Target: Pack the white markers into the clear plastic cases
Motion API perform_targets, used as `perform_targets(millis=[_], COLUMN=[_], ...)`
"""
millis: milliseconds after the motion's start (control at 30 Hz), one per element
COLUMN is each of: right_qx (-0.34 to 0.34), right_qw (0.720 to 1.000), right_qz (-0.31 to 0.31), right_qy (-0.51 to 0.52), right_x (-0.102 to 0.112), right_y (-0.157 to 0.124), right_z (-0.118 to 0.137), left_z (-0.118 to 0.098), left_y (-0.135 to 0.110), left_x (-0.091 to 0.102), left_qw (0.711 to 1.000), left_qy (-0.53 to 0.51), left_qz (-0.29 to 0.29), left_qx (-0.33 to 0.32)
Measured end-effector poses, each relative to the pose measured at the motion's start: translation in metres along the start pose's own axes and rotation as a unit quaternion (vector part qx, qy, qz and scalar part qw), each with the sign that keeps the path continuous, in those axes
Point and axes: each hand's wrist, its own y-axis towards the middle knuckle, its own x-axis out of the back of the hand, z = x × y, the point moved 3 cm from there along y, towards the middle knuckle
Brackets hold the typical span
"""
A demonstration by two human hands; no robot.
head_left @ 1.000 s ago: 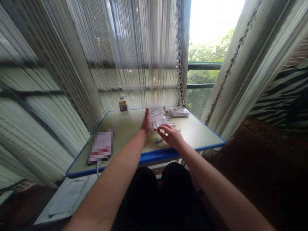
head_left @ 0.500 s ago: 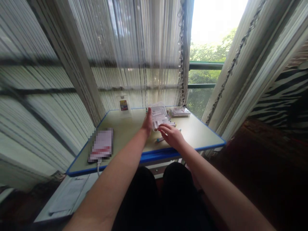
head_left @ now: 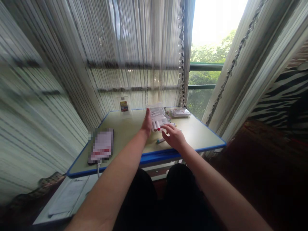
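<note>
My left hand [head_left: 146, 123] grips a clear plastic case [head_left: 157, 112] by its left side, thumb up along the edge. The case lies open and tilted toward me. Two white markers [head_left: 156, 125] rest side by side in its lower half, one with a brown end and one with a red end. Close to the case's right edge is my right hand [head_left: 173, 135], its fingers apart and nothing visible in them. A marker with a teal end [head_left: 159, 140] lies on the table partly under that hand. More markers [head_left: 172, 124] lie behind the case, partly hidden.
The table [head_left: 130, 138] has a blue edge. A closed clear case [head_left: 180, 112] lies at the back right, and an open clear case with a label [head_left: 124, 106] stands at the back left. A pixelated phone-like device [head_left: 102, 144] with a cable lies at left.
My right hand has drawn back slightly to the right from the case, its fingers opening. A red-ended marker now shows beside the brown-ended one.
</note>
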Motion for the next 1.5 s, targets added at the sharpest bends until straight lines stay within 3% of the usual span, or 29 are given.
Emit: perform_targets(millis=[133, 200, 333, 500, 700, 967, 1133, 1500], right_qx=[-0.132, -0.180, -0.203, -0.250, -0.243, -0.141, -0.077, -0.090], right_qw=[0.990, 0.979, 0.964, 0.934, 0.933, 0.987, 0.996, 0.996], right_qz=[0.000, 0.027, 0.115, 0.174, 0.190, 0.064, 0.050, 0.001], right_qy=[-0.058, -0.087, -0.127, -0.187, -0.185, -0.041, 0.006, 0.013], right_x=[0.010, 0.013, 0.011, 0.007, 0.005, 0.006, 0.008, 0.007], right_y=[-0.004, -0.005, -0.005, -0.007, -0.009, -0.006, -0.007, -0.009], right_z=[-0.010, -0.015, -0.019, -0.019, -0.021, -0.025, -0.021, -0.025], left_z=[-0.006, -0.008, -0.008, -0.005, -0.006, -0.010, -0.011, -0.013], left_y=[-0.002, -0.001, 0.002, 0.005, 0.007, 0.002, 0.001, 0.001], left_x=[0.004, 0.008, 0.013, 0.018, 0.019, 0.014, 0.015, 0.013], left_qw=[1.000, 0.999, 0.998, 0.998, 0.997, 0.997, 0.995, 0.994], left_qy=[0.006, 0.002, 0.004, 0.017, 0.027, 0.016, 0.003, -0.015], left_qz=[-0.016, -0.044, -0.057, -0.063, -0.067, -0.055, -0.084, -0.095], left_qx=[-0.004, -0.009, -0.019, -0.020, -0.035, -0.043, -0.048, -0.056])
